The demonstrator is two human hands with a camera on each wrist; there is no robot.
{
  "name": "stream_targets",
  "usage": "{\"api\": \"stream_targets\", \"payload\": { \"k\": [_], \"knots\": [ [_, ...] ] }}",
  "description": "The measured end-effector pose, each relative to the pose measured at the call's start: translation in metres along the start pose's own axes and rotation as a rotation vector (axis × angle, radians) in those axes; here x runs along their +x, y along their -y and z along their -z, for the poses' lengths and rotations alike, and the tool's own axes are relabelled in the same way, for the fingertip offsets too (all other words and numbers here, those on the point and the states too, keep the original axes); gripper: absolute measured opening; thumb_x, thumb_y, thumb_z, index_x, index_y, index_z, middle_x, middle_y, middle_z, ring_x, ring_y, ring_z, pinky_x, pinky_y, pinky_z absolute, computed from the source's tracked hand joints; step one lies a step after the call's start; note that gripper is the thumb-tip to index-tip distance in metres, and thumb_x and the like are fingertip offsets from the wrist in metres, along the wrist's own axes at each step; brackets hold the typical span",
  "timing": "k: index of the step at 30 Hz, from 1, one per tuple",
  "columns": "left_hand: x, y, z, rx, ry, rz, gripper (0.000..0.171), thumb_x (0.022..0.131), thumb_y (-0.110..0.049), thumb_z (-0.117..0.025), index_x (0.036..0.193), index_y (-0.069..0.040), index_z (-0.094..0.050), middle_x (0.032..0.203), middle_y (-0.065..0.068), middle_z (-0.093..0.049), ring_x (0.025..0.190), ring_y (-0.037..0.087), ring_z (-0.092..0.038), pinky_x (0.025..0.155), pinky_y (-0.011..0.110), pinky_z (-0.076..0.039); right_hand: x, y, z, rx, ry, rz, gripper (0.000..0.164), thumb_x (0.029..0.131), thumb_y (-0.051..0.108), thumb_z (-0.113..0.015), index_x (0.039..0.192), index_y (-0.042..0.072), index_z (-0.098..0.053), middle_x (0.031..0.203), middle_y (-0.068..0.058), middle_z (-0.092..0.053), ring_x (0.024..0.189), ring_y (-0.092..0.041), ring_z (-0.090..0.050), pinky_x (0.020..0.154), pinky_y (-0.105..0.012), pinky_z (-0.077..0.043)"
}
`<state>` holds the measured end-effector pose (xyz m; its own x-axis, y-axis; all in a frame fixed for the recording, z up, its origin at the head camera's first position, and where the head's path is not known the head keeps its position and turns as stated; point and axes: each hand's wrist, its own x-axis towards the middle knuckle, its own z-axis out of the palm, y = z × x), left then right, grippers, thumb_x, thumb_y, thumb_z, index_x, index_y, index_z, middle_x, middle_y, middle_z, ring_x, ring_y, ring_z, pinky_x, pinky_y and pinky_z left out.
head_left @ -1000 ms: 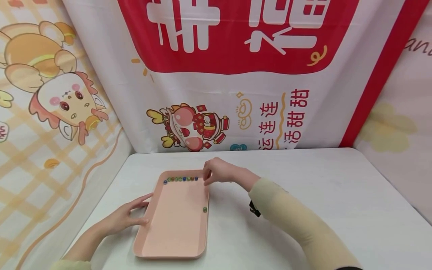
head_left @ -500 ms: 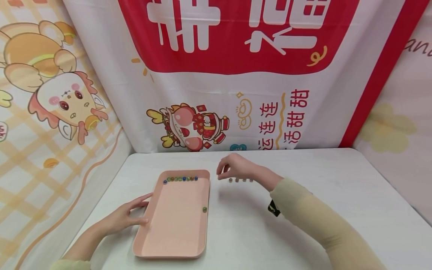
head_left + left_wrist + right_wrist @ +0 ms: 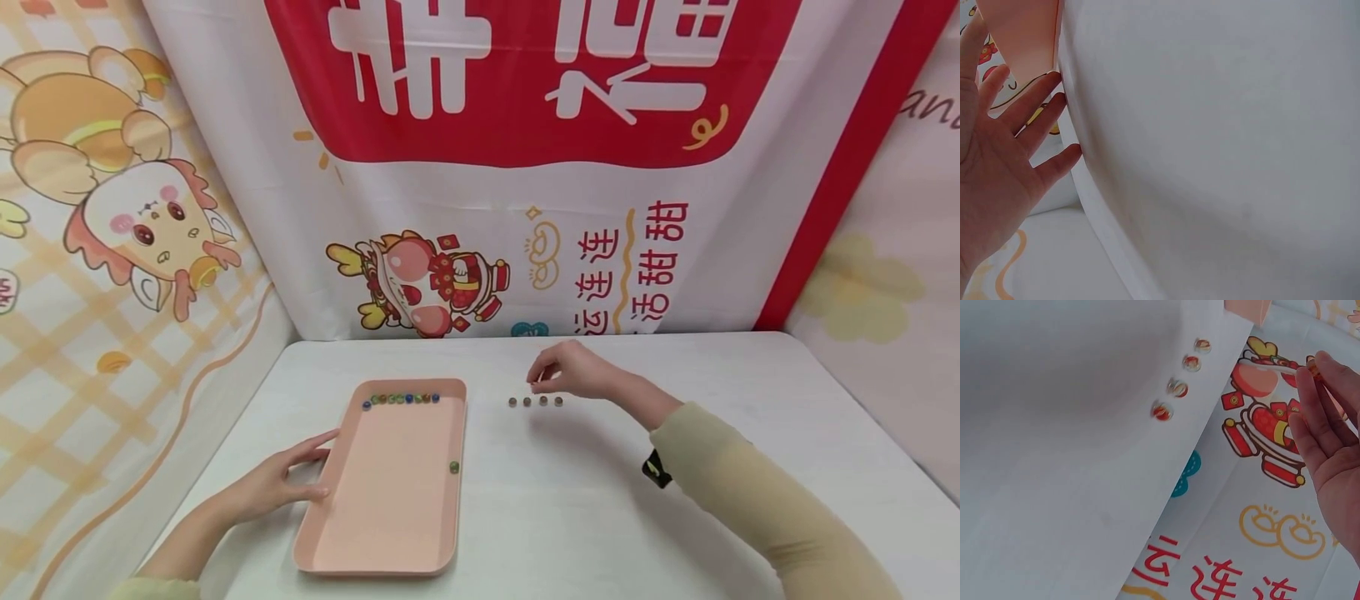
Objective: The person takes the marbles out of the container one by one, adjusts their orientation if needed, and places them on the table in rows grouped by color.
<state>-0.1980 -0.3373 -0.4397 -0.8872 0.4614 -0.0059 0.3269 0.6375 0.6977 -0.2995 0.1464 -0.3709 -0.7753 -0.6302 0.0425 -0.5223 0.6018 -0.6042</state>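
Observation:
My right hand [image 3: 576,368] hovers above the table behind a short row of glass marbles [image 3: 543,401]. Between its thumb and fingertips it pinches an orange-brown marble [image 3: 1314,369], clearest in the right wrist view. On the left, my left hand [image 3: 268,483] has its fingers spread and touches the left rim of a pink tray [image 3: 397,563]. In the left wrist view that hand [image 3: 1007,150] shows straight, spread fingers. Inside the tray, a line of blue, green and brown marbles [image 3: 409,398] lies along the far wall. One green marble [image 3: 454,467] sits by the right wall.
The white table [image 3: 675,517] carries the tray on its left part. A white and red printed cloth [image 3: 465,192] hangs behind the far edge. Another patterned wall [image 3: 127,350] stands close on the left.
My right hand has moved right, from the tray's far right corner to above the marbles on the table, uncovering their row. The left hand and the tray have stayed put.

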Motion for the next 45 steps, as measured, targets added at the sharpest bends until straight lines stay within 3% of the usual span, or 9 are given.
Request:
{"api": "stream_targets", "payload": {
  "k": [3,8,15,20,28,33,38,41,45],
  "knots": [
    [0.0,0.0,-0.001,0.001,-0.002,0.0,0.082,0.081,-0.028,-0.079,0.15,-0.013,-0.037,0.132,0.012,-0.059,0.127,0.037,-0.046,0.102,0.04,-0.03,-0.007,-0.006,0.003,-0.005,0.001,-0.008,0.008,0.087,0.014,-0.074,0.095,0.015,-0.075,0.088,0.008,-0.067,0.082,-0.01,-0.062,0.074,-0.027,-0.051],
    [-0.001,-0.002,-0.001,0.0,-0.002,0.012,0.082,0.081,-0.029,-0.079,0.15,-0.013,-0.038,0.131,0.013,-0.059,0.127,0.037,-0.044,0.101,0.045,-0.029,-0.02,-0.015,0.005,0.002,-0.017,-0.014,0.01,0.087,0.01,-0.073,0.097,0.014,-0.075,0.089,0.007,-0.068,0.083,-0.01,-0.063,0.077,-0.029,-0.052],
    [-0.002,-0.002,0.0,-0.006,-0.008,-0.003,0.081,0.082,-0.028,-0.078,0.15,-0.013,-0.038,0.131,0.012,-0.059,0.127,0.039,-0.044,0.099,0.022,-0.027,-0.034,-0.03,0.004,0.016,-0.068,-0.024,0.012,0.087,0.007,-0.073,0.098,0.012,-0.074,0.092,0.005,-0.068,0.084,-0.012,-0.062,0.076,-0.028,-0.052],
    [-0.002,-0.002,-0.001,-0.012,-0.011,-0.002,0.08,0.082,-0.028,-0.078,0.15,-0.012,-0.038,0.131,0.013,-0.059,0.127,0.039,-0.044,0.098,0.017,-0.025,-0.036,-0.044,-0.001,0.038,-0.11,-0.034,0.014,0.085,0.004,-0.074,0.098,0.009,-0.073,0.091,0.003,-0.068,0.083,-0.013,-0.062,0.077,-0.029,-0.052],
    [-0.001,-0.003,0.0,-0.01,-0.001,0.021,0.081,0.082,-0.027,-0.078,0.15,-0.013,-0.037,0.132,0.013,-0.058,0.128,0.039,-0.044,0.1,0.054,-0.028,-0.03,-0.063,-0.012,0.075,-0.144,-0.078,0.015,0.084,0.003,-0.074,0.099,0.002,-0.071,0.089,0.001,-0.067,0.081,-0.013,-0.061,0.074,-0.028,-0.052],
    [0.0,-0.002,-0.001,-0.003,-0.001,0.016,0.081,0.082,-0.027,-0.078,0.15,-0.012,-0.038,0.132,0.014,-0.058,0.127,0.039,-0.045,0.1,0.054,-0.029,-0.029,-0.072,-0.017,0.067,-0.148,-0.098,0.013,0.084,0.004,-0.075,0.097,0.003,-0.071,0.088,0.001,-0.067,0.08,-0.013,-0.061,0.072,-0.029,-0.051],
    [0.001,0.0,-0.002,-0.015,0.005,0.023,0.081,0.082,-0.027,-0.078,0.15,-0.011,-0.037,0.132,0.016,-0.058,0.128,0.041,-0.043,0.1,0.064,-0.025,-0.031,-0.08,-0.02,0.062,-0.146,-0.144,0.012,0.084,0.005,-0.075,0.095,0.006,-0.072,0.088,0.001,-0.067,0.08,-0.014,-0.06,0.073,-0.031,-0.05],
    [0.001,0.001,-0.001,-0.001,0.005,0.037,0.082,0.081,-0.03,-0.078,0.15,-0.014,-0.037,0.133,0.014,-0.058,0.128,0.038,-0.044,0.103,0.055,-0.027,-0.03,-0.086,-0.022,0.048,-0.14,-0.179,0.011,0.084,0.006,-0.075,0.093,0.008,-0.072,0.087,0.002,-0.067,0.079,-0.013,-0.06,0.073,-0.032,-0.05],
    [0.0,0.002,-0.001,0.01,0.006,0.015,0.081,0.082,-0.03,-0.078,0.15,-0.014,-0.037,0.133,0.012,-0.058,0.127,0.035,-0.046,0.101,0.031,-0.032,-0.026,-0.092,-0.026,0.046,-0.103,-0.261,0.009,0.084,0.007,-0.075,0.091,0.012,-0.071,0.087,0.003,-0.066,0.078,-0.014,-0.059,0.071,-0.031,-0.049]
  ]
}}
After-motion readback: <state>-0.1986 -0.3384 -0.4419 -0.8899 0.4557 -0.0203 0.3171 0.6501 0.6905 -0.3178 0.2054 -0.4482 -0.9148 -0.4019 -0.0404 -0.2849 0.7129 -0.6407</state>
